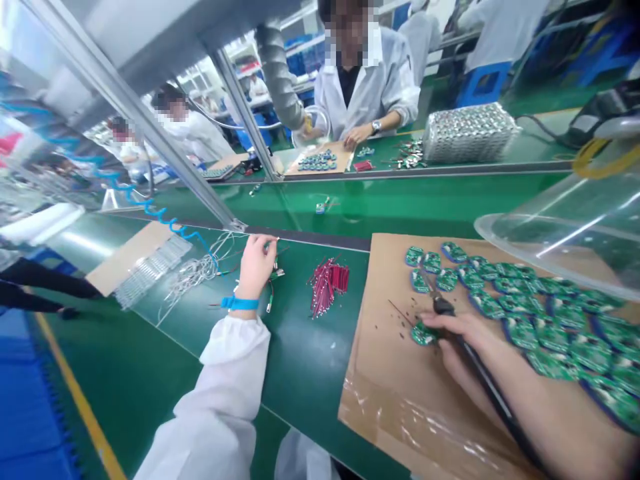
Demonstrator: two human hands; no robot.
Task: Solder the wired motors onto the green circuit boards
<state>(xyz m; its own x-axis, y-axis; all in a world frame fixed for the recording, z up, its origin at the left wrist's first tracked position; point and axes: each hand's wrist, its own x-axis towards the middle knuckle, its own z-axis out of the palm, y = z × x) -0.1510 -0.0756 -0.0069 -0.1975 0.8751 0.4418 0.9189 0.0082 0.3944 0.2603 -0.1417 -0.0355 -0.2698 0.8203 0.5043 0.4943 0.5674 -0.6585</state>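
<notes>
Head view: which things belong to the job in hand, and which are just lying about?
Likely in the job:
soldering iron, in the right hand
green boards
cardboard under the boards
red wires

Apparently not in use:
white cables
blue stool

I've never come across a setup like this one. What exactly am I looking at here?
There is no machine arm here: one picture, from a camera on a person's head, looks down at two bare hands. The right hand holds a black-handled soldering iron over cardboard, where many green circuit boards lie. The left hand, wearing a blue wrist strap, is above small parts; whether it grips one is unclear. Between the hands, red wires lie on the green bench. Across from it, another person works.
</notes>
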